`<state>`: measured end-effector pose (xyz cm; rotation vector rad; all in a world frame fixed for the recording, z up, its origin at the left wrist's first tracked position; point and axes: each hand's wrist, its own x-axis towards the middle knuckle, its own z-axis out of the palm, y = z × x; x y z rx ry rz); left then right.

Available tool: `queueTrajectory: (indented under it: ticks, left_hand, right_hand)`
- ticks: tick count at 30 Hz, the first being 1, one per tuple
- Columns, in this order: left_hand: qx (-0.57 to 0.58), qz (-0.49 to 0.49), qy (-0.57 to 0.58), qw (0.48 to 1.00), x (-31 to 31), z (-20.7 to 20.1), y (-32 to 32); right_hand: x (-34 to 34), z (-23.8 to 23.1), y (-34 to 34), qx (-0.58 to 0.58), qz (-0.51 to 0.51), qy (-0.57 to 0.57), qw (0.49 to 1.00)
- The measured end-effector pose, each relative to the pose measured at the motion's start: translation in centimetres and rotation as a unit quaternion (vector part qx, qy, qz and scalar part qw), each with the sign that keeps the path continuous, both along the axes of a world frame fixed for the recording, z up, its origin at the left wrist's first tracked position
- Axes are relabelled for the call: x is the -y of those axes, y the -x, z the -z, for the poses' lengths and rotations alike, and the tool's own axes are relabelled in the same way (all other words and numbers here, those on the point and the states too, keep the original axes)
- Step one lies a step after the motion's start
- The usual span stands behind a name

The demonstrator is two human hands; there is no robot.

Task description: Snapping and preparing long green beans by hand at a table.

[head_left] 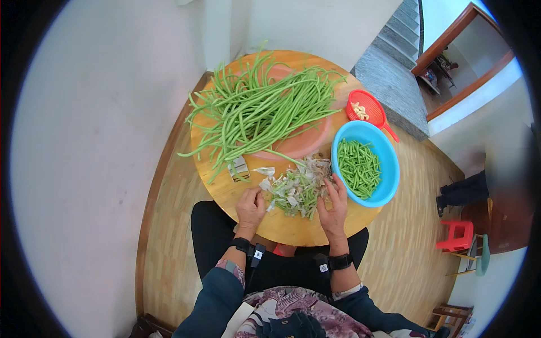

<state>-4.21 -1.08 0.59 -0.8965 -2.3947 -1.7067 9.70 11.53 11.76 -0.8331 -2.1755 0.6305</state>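
Observation:
A heap of scraps (pixel 296 194), made of pale papery peelings and short green bean ends, lies on the near part of the round wooden table (pixel 225 194). At its left edge rests my left hand (pixel 251 208), its fingers curled in; whether anything is inside them is hidden. My right hand (pixel 333 211) touches the heap's right side, fingers stretched and apart, close to a blue basin (pixel 390 177). Inside the basin are many cut green bean pieces (pixel 359 169). Beyond the heap, a large bundle of long green beans (pixel 265 107) covers a pink tray (pixel 307 138).
A red strainer (pixel 373 100) with pale peeled cloves (pixel 359 111) sits behind the basin. Left of the heap lies a small printed packet (pixel 239 167). A white wall (pixel 96 141) rises at left. Right of the table are a red stool (pixel 456 235) and a person's legs (pixel 465 190).

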Motion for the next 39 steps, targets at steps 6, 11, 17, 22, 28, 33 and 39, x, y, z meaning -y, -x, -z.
queueTrajectory:
  ticks: [6, 11, 17, 22, 28, 33, 39]
  left_hand:
    - [0.008, 0.000, 0.022, 1.000, 0.1, -0.4, 0.0]
    - [-0.006, -0.001, 0.034, 0.999, -0.1, -0.4, 0.0]
    - [-0.018, -0.008, 0.041, 0.999, 0.1, -0.2, 0.2]
    - [-0.003, -0.002, 0.053, 0.999, 0.0, -0.2, 0.0]
    - [0.002, 0.005, 0.046, 0.999, -0.1, 0.1, -0.1]
    - [0.007, 0.013, 0.051, 0.999, 0.1, -0.2, 0.1]
    - [-0.009, 0.004, 0.043, 0.999, 0.1, -0.2, 0.2]
  right_hand:
    - [-1.4, 0.4, 1.5, 0.003, -0.062, -0.054, 0.997]
    - [-3.1, -1.3, 5.1, 0.003, -0.122, -0.011, 0.993]
    - [-6.4, -4.3, 13.3, 0.012, -0.216, -0.157, 0.964]
    - [-8.7, -4.4, 21.3, 0.013, -0.323, -0.209, 0.923]
    - [-8.7, -2.4, 27.1, 0.203, -0.284, -0.226, 0.909]
    - [-9.2, -0.6, 25.3, 0.333, -0.265, -0.316, 0.848]
    - [-9.7, -0.4, 21.0, 0.277, -0.299, -0.328, 0.852]
